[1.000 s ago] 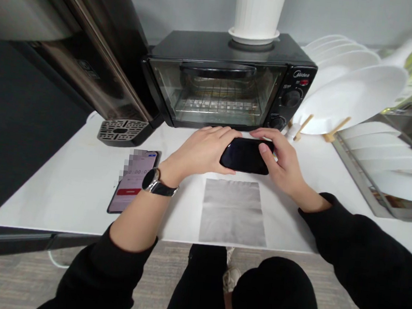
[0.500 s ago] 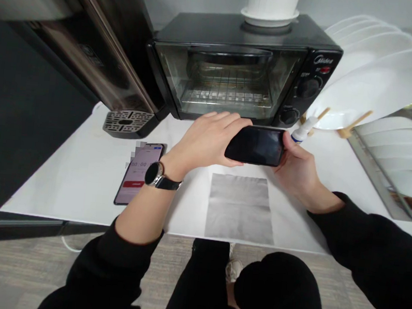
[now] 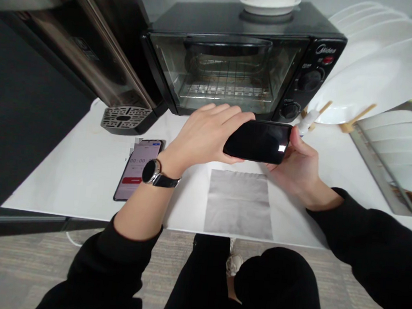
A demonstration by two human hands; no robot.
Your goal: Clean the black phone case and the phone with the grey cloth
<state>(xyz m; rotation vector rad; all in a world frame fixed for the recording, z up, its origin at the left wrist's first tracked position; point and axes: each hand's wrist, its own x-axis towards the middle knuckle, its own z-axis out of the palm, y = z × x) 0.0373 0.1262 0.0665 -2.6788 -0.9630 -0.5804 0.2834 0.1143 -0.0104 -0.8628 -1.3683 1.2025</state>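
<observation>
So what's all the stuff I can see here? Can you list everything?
Dark phone: 1, black, held in both hands above the table.
Lit phone: 1, flat on the table, left.
Cloth: 1, grey, flat at the table's front edge.
Toaster oven: 1, black, at the back.
Plates: several, white, racked right.
Table: 1, white.
Watch: 1, black, left wrist.
Left hand: grips the phone's left end.
Right hand: grips its right end.
</observation>
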